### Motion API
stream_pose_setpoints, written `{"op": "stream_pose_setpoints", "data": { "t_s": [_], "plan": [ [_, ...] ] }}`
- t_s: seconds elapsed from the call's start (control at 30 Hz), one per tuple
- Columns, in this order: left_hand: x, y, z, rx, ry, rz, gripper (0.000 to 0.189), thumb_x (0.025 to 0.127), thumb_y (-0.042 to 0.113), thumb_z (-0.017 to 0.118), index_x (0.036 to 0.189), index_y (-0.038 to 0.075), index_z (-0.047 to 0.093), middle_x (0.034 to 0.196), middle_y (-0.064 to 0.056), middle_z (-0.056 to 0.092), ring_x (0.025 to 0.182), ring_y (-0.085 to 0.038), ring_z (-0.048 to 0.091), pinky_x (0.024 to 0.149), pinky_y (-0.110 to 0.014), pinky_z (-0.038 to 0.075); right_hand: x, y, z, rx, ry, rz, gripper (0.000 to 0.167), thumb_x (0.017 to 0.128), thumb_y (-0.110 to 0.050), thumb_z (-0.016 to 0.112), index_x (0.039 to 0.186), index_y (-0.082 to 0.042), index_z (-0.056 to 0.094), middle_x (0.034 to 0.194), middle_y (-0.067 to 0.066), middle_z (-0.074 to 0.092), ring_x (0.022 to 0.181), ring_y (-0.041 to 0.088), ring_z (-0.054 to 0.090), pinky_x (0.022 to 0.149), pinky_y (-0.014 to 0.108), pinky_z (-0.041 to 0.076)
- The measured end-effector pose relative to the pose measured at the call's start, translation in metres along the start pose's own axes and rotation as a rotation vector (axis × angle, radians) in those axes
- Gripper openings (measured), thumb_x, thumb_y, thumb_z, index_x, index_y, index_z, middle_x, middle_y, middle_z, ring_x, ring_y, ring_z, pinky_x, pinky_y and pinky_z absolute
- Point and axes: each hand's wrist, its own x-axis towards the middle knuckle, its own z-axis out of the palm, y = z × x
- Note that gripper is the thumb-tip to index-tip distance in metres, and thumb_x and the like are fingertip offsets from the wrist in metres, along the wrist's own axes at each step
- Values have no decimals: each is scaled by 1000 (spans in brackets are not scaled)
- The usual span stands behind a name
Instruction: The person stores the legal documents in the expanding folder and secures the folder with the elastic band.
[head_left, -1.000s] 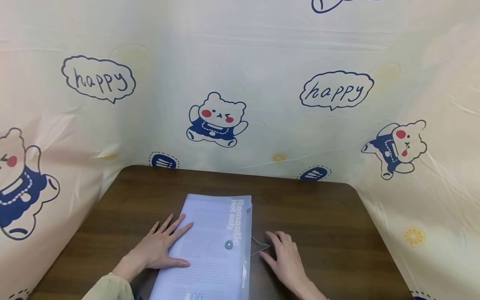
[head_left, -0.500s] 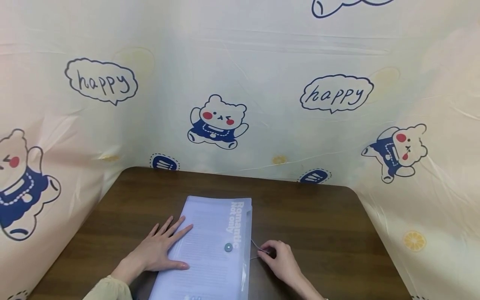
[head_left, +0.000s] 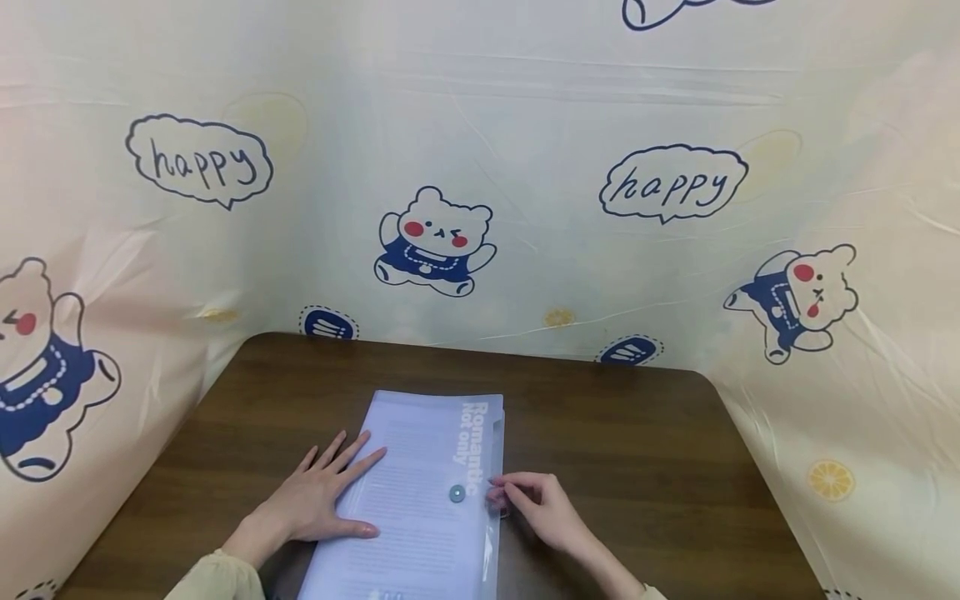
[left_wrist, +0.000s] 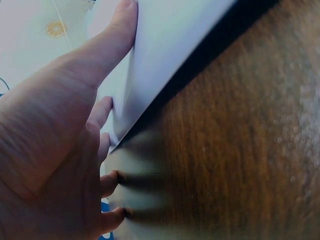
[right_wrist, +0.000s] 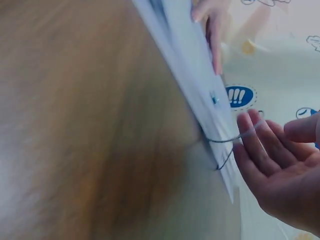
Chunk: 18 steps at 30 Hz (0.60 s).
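Observation:
A translucent lilac document folder (head_left: 420, 550) lies on the table, printed "Romantic Not only" near its right side. Its round teal button (head_left: 457, 493) sits on the cover close to that side. My left hand (head_left: 318, 496) rests spread over the folder's left edge, with the thumb and some fingers on the cover; in the left wrist view two fingertips reach the tabletop. At the right edge, my right hand (head_left: 547, 508) holds a thin grey elastic cord (right_wrist: 225, 140) that loops from the folder. In the right wrist view the cord runs across the fingers, near the thumb.
The dark wooden table (head_left: 637, 450) has rounded far corners. A pale curtain (head_left: 540, 108) printed with bears and "happy" bubbles hangs behind it and along both sides. Printed papers show faintly through the folder's cover.
My right hand has taken the cord from beside the folder and brought it left over the folder's right edge, towards the button. My left hand has stayed in place.

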Motion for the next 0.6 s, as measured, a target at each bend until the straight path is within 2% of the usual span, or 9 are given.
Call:
{"op": "stream_pose_setpoints", "data": {
  "t_s": [0.13,0.2,0.3,0.43,0.6],
  "plan": [
    [-1,-1,1,-1,-2,-3,117,76,88,77,170,29,41,182,-16,28,164,-57,27,124,-86,24,9,-5,5,96,-73,56,31,109,6,54,133,22,64,128,41,71,107,53,78,98,32,66],
    [-1,-2,1,-2,-5,-3,117,76,88,77,171,30,40,183,-15,27,164,-57,27,124,-86,24,11,-7,8,134,-62,92,30,106,10,55,132,23,62,132,44,69,109,59,75,96,37,67],
    [0,-3,2,-3,-7,-1,117,76,89,76,171,30,40,183,-15,27,164,-57,27,124,-86,24,14,-9,12,198,-13,172,26,102,14,60,127,22,59,129,45,69,107,61,75,88,37,69],
    [1,-3,2,-2,-5,4,117,76,89,76,171,30,40,183,-15,28,164,-57,27,124,-86,24,13,-7,16,234,34,255,23,95,14,70,114,21,59,114,43,74,93,48,83,76,29,69],
    [0,-3,3,1,5,5,118,76,89,76,171,30,40,182,-14,28,164,-57,27,124,-85,24,12,-1,20,118,-16,228,15,92,10,77,101,20,70,93,37,77,77,17,82,70,23,66]
  ]
}}
